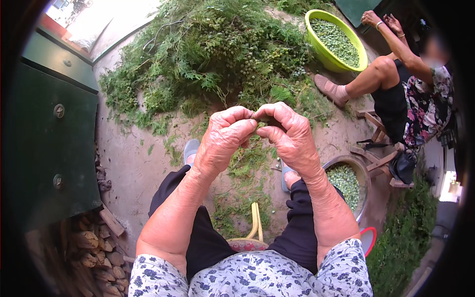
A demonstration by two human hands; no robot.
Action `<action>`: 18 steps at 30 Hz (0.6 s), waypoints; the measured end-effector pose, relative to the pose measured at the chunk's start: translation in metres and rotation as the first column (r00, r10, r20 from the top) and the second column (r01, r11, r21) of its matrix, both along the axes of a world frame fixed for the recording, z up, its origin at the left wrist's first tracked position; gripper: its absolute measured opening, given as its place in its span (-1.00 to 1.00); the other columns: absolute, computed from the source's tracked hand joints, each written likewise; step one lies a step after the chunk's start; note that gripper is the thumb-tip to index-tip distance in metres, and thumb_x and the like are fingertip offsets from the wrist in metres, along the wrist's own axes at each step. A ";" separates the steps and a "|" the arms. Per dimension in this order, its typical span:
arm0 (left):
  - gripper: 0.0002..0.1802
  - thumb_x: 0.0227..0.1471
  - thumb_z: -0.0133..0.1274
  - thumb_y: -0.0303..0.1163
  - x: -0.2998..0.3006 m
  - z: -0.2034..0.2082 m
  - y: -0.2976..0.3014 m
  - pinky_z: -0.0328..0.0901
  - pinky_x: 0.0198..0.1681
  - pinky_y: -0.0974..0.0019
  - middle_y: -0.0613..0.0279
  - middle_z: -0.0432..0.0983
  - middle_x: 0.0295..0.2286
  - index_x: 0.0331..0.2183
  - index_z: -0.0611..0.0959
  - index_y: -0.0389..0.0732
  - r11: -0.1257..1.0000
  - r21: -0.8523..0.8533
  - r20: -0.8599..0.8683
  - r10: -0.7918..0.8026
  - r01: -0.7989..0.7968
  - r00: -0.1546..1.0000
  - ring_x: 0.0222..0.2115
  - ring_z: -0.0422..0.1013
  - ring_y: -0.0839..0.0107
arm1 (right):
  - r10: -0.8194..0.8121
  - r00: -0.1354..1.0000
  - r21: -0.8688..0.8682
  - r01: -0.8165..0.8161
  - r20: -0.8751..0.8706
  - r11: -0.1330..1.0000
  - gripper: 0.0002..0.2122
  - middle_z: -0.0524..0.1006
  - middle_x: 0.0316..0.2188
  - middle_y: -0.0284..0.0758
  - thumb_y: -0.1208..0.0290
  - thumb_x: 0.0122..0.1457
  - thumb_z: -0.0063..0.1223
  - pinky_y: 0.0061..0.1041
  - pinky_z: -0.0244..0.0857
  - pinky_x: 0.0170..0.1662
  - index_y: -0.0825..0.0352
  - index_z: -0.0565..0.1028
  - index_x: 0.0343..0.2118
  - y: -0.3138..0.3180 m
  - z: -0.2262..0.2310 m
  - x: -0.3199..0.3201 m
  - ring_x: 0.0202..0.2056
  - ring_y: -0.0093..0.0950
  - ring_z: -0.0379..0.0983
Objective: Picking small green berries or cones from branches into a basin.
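Observation:
In front of my chest my left hand (pixel 226 136) and my right hand (pixel 291 138) meet at the fingertips. Both are closed in a pinch, thumbs against forefingers. Something tiny sits between the tips, too small and hidden to name. Beyond them lies a large heap of green conifer branches (pixel 213 54) bearing small round cones. Beside my right knee stands a metal basin (pixel 363 190) of small pale green cones (pixel 345 184). Loose green sprigs (pixel 242 210) are strewn on the ground between my feet.
At the far right a person (pixel 410 94) sits on a wooden stool, both hands raised, near a yellow-green tub (pixel 363 62) of green cones. Left stand a dark green cabinet (pixel 59 143) and stacked firewood (pixel 99 252). More greenery (pixel 403 237) lies at the lower right.

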State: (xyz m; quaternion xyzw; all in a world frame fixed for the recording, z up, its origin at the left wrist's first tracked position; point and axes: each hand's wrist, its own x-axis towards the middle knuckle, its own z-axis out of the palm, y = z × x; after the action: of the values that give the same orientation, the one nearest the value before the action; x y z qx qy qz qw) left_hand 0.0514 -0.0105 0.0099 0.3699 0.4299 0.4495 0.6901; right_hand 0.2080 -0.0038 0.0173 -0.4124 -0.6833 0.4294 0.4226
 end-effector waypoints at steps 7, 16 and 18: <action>-0.92 -0.11 0.00 -0.47 -0.001 0.000 -0.002 0.12 -0.61 0.49 0.52 0.19 -0.73 -0.46 0.49 -0.22 0.993 -0.112 0.169 0.048 -0.029 0.984 -0.76 0.05 0.69 | -0.112 0.928 -0.483 -0.079 -0.355 0.872 -0.87 0.42 -0.51 -0.44 0.59 0.04 0.00 -0.75 0.22 -0.48 0.39 0.41 -0.31 0.001 0.003 0.011 -0.51 -0.72 0.33; -0.78 0.02 -0.16 -0.44 -0.040 -0.009 0.026 0.00 -0.70 0.50 0.42 0.09 -0.77 -0.64 0.36 -0.20 0.952 -0.286 0.771 0.296 -0.109 0.563 -0.75 -0.01 0.58 | -0.371 0.925 -0.435 0.302 -0.080 0.848 -0.77 0.37 -0.42 -0.38 0.59 0.04 -0.08 -0.71 0.24 -0.47 0.43 0.38 -0.19 -0.012 0.003 0.128 -0.49 -0.65 0.35; -0.78 0.01 -0.15 -0.43 -0.049 -0.010 0.025 0.00 -0.70 0.50 0.42 0.07 -0.77 -0.63 0.36 -0.23 0.956 -0.269 0.802 0.291 -0.118 0.522 -0.75 -0.01 0.58 | -0.358 0.906 -0.340 0.417 0.224 0.843 -0.78 0.39 -0.48 -0.38 0.58 0.01 -0.09 -0.72 0.22 -0.50 0.44 0.41 -0.23 -0.030 0.004 0.155 -0.52 -0.67 0.33</action>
State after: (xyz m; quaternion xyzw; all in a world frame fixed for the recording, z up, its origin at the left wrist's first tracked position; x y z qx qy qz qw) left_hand 0.0027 0.0144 0.0003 -0.0058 0.1299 0.6078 0.7834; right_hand 0.3626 -0.0337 0.0208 -0.6475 -0.5195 0.4262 0.3594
